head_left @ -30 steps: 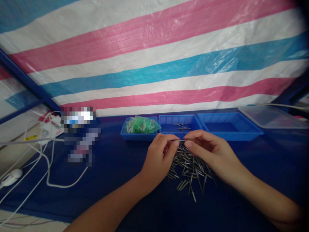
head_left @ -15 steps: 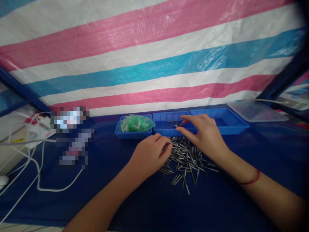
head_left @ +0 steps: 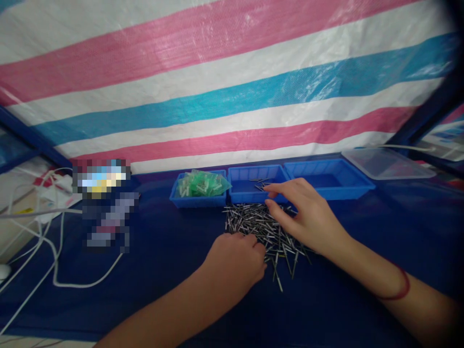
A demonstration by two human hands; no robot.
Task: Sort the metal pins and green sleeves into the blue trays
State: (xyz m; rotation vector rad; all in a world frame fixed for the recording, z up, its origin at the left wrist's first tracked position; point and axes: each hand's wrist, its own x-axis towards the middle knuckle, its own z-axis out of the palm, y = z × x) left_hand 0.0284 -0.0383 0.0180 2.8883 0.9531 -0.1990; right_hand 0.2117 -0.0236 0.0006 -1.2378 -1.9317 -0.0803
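A loose pile of slim metal blind rivets [head_left: 250, 217] lies on the dark blue table. My left hand [head_left: 235, 258] is on the near left side of the pile, back of the hand up. Its fingers are curled in and hide whatever they hold. My right hand [head_left: 304, 210] hovers at the pile's right side, by the front wall of the middle blue tray [head_left: 246, 197]. Its thumb and index finger are apart, with nothing visible between them. A few rivets [head_left: 259, 183] lie inside that middle tray.
To the left, a blue tray [head_left: 181, 200] holds green and clear plastic bags [head_left: 205, 183]. Another blue tray [head_left: 348, 193] stands at the right, beside a clear plastic lid [head_left: 387, 164]. White cables [head_left: 87, 285] run along the left side. Striped sheeting [head_left: 217, 111] hangs behind.
My left hand has moved from the pile's upper left down toward its near edge, uncovering rivets there. My right hand has come slightly back from over the middle tray.
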